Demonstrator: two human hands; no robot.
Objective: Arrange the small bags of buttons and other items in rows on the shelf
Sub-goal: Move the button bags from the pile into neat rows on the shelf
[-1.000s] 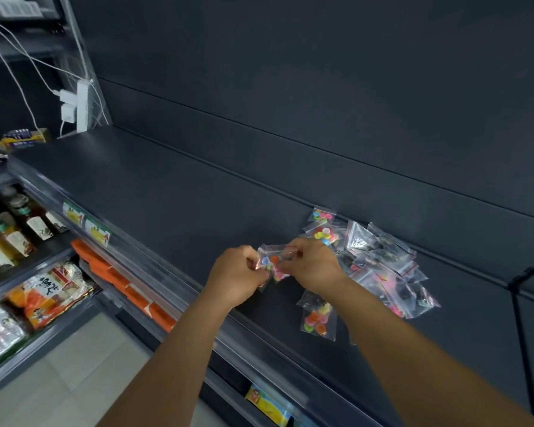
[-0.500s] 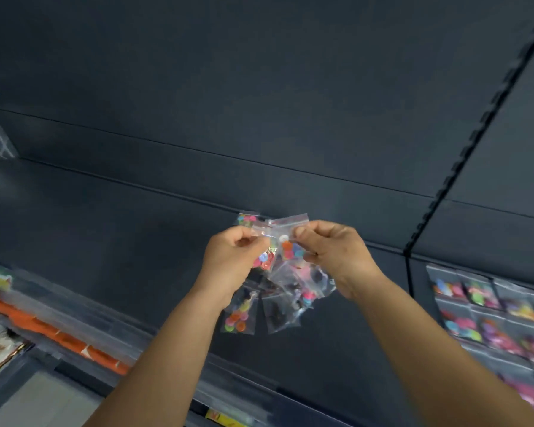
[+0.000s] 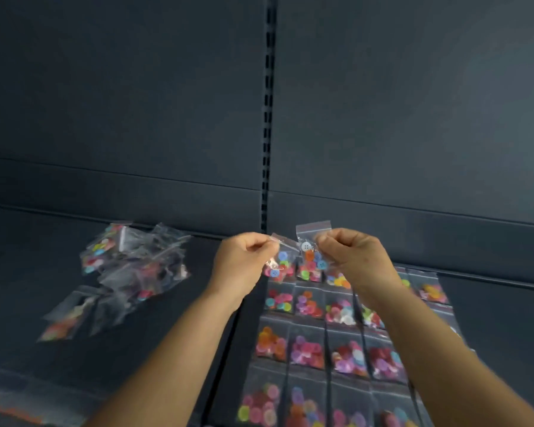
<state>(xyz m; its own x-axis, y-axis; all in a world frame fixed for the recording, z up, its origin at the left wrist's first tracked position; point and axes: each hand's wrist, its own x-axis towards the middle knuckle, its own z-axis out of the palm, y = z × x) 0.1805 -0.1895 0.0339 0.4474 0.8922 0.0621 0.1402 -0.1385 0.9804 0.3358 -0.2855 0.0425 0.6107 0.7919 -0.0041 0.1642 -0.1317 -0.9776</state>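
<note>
My left hand (image 3: pixel 244 263) and right hand (image 3: pixel 349 257) each pinch a small clear bag of coloured buttons (image 3: pixel 310 257), apart, ready for the neat rows (image 3: pixel 321 340) on the dark shelf (image 3: pixel 198 303).

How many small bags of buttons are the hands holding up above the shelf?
2. The left hand pinches one bag, and the right hand pinches the other bag, which has a white button at its top. Both bags hang above the arranged rows.
</note>
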